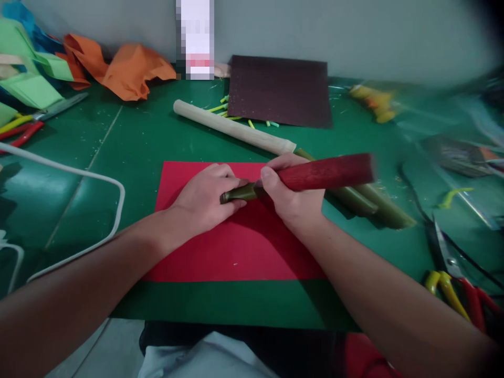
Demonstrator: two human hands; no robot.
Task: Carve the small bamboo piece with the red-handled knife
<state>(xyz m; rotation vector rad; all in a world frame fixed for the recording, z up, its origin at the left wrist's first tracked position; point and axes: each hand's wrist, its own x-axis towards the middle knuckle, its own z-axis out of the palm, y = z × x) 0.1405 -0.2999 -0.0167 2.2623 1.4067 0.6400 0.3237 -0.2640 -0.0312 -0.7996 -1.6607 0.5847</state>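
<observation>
My left hand point(208, 197) is closed around a short green bamboo piece point(244, 192), its cut end poking out between thumb and fingers. My right hand point(293, 197) grips a tool with a thick red wooden handle point(328, 170). The tool's working end meets the bamboo near my right thumb, but its shape is mostly hidden. Both hands are over a red sheet point(236, 252) lying on the green table. Just beyond my right hand, green bamboo lengths point(386, 205) lie slanted, partly covered by the hand and handle.
A pale peeled stick point(232, 126) lies behind my hands, with a dark brown sheet point(279, 92) farther back. Scissors point(452, 268) sit at right, and another pair point(39, 115) at left. Orange paper point(134, 71) is crumpled by the wall. A white wire frame point(118, 194) stands beside my left arm.
</observation>
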